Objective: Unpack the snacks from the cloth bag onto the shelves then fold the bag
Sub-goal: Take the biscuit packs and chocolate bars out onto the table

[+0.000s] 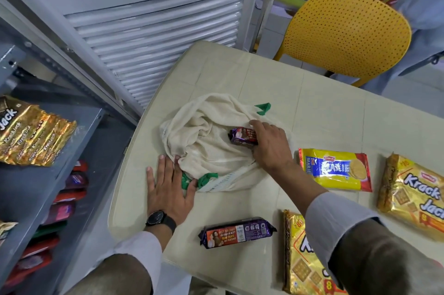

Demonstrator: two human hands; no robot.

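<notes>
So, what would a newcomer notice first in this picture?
Probably the cream cloth bag crumpled mid-table, where the right hand grips a purple packet at its mouth while the left hand lies flat on its near edge. Next, the shiny gold and yellow snacks to the right, and the yellow chair behind the table.

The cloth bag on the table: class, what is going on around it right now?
A person is unpacking the cream cloth bag on the table. The right hand grips a purple biscuit pack at the bag's opening, while the left hand lies flat on the table, its fingers pressing the bag's near edge. Four more packs lie on the table and one gold pack lies on the grey shelf. The bag is not yet folded.
</notes>
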